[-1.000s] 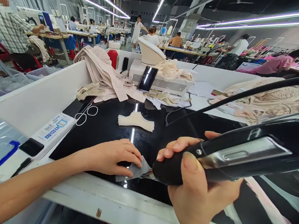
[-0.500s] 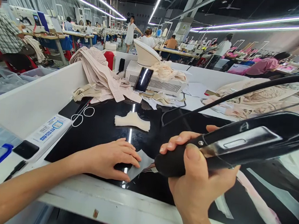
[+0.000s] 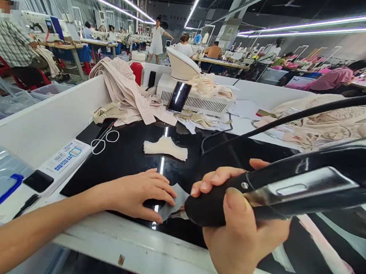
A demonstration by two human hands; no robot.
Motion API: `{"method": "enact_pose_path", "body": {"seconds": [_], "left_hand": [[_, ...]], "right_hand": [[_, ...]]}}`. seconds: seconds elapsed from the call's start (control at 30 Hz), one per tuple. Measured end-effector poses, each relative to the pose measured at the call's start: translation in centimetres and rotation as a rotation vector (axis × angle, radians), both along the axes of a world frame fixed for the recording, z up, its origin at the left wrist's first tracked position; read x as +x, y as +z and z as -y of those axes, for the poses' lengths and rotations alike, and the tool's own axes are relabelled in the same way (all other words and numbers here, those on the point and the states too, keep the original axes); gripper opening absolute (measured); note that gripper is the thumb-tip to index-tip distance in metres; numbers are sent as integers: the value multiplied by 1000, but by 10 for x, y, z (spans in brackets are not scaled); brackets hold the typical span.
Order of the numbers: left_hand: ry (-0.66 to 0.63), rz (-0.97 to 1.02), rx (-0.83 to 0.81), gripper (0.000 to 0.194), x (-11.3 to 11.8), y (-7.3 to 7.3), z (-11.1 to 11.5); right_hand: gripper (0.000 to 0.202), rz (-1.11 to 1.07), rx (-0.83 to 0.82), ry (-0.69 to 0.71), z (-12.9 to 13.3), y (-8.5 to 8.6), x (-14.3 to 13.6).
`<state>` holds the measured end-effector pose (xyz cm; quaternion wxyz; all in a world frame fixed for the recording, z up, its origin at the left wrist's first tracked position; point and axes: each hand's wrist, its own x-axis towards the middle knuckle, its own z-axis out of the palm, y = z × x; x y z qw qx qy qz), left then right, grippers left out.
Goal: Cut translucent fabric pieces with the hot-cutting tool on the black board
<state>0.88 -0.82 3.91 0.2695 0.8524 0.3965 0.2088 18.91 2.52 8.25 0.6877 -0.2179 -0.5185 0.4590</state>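
Observation:
My left hand (image 3: 138, 194) lies palm down on the black tabletop (image 3: 127, 153), thumb apart from the stretched fingers. Its fingertips rest on a small greyish, see-through piece of fabric (image 3: 178, 195). My right hand (image 3: 242, 226) is wrapped round a black corded hand tool (image 3: 276, 191) with a slotted metal plate on its side. The tool's thin metal tip is at the right edge of the grey piece; whether it touches the cloth I cannot tell. Just beyond my left hand sits a cream, curved pad-like piece (image 3: 165, 147).
White-handled scissors (image 3: 105, 141) and a white box (image 3: 69, 157) are at the left. A phone (image 3: 179, 96) leans against a white vented machine (image 3: 198, 98). Beige fabric strips (image 3: 123, 86) hang over the back left; a black cable (image 3: 286, 115) crosses the right. Pink-white strips (image 3: 329, 250) lie near my right wrist.
The tool tip has moved slightly left and down along the grey piece. My left hand keeps its place on it. The whole view has shifted a little.

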Motion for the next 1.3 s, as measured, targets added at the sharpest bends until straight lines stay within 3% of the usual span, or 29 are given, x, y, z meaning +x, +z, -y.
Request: {"method": "enact_pose_path", "body": {"seconds": [0.33, 0.5, 0.7, 0.87, 1.3], "left_hand": [[-5, 26, -7, 34, 0, 4, 1], [20, 63, 51, 17, 2, 7, 4], [10, 10, 118, 33, 13, -2, 7], [4, -62, 130, 29, 14, -7, 8], [21, -24, 123, 32, 12, -10, 8]], "right_hand": [[41, 21, 2, 54, 6, -2, -1], [41, -21, 18, -114, -9, 11, 11], [43, -10, 34, -189, -20, 10, 19], [41, 28, 63, -163, -19, 1, 20], [38, 76, 85, -142, -21, -4, 21]]}}
